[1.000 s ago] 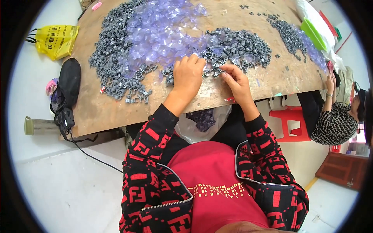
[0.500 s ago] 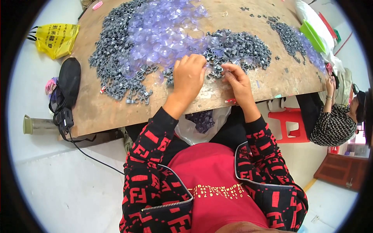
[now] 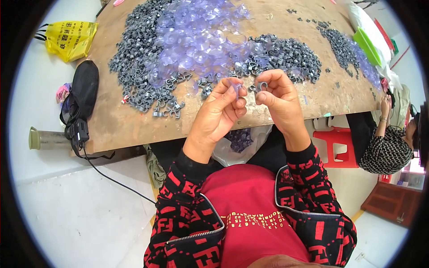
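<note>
Between the thumb and fingers of my left hand [image 3: 220,111] is a clear violet suction cup [image 3: 235,87]. My right hand [image 3: 282,99] pinches a small grey plastic clip [image 3: 261,86], its curved opening showing. The two hands are raised over the table's near edge, close together but apart, with the suction cup and clip facing each other across a small gap. Just beyond them lies a heap of clear violet suction cups [image 3: 196,40]. Grey clips [image 3: 134,53] are piled to its left, and another pile of grey clips [image 3: 290,58] lies to its right.
An open plastic bag [image 3: 257,147] with dark violet pieces hangs below the table edge [image 3: 129,136]. A black pouch [image 3: 85,89] and a yellow bag [image 3: 71,40] are at left. Another person [image 3: 386,149] sits at right beside a red stool [image 3: 333,145], near a green basket [image 3: 367,47].
Both hands have drawn back from the piles toward me and turned, fingers upward. The suction cup and the clip now show plainly in them. The whole view has shifted slightly.
</note>
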The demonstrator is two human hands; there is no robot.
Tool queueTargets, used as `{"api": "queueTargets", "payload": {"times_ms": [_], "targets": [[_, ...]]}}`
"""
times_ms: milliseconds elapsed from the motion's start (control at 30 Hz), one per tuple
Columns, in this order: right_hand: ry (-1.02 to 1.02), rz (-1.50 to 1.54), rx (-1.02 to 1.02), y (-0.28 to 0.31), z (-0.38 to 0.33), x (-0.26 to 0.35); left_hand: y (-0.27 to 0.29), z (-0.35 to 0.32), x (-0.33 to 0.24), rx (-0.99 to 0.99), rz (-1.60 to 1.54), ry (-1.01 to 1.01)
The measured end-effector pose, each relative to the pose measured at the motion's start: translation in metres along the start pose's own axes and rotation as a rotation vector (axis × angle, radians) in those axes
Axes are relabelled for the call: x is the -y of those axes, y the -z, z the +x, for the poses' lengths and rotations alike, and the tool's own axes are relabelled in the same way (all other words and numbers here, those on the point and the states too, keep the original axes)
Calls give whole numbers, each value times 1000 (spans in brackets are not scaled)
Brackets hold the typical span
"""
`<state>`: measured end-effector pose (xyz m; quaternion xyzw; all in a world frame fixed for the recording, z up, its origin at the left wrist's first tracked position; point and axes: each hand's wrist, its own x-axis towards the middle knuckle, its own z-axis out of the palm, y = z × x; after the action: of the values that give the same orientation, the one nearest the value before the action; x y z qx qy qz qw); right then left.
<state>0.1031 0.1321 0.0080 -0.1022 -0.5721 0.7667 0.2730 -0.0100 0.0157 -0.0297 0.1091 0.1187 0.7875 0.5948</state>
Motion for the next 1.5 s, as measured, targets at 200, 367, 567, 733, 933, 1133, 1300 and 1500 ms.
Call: {"api": "queueTargets", "payload": {"times_ms": [200, 367, 567, 733, 933, 1133, 1300, 1500], "targets": [[47, -261, 56, 6, -4, -5, -8, -4, 3, 15, -76, 63], [-4, -143, 68, -3, -8, 7, -7, -4, 5, -12, -82, 40], [-8, -152, 105, -3, -15, 10, -11, -2, 9, -119, -47, 4], [140, -296, 146, 7, -11, 5, -16, -2, 12, -119, -15, 25], [84, -347, 69, 4, -12, 9, -16, -3, 13, -109, -19, 22], [-49, -96, 62, 9, -11, 4, -13, -3, 11, -84, 228, -55], [-40, -120, 81, 9, -10, 8, -26, -7, 0, -97, 629, -129], [2, -169, 126, 5, -8, 7, -22, -10, -3, -114, 917, -251]]}}
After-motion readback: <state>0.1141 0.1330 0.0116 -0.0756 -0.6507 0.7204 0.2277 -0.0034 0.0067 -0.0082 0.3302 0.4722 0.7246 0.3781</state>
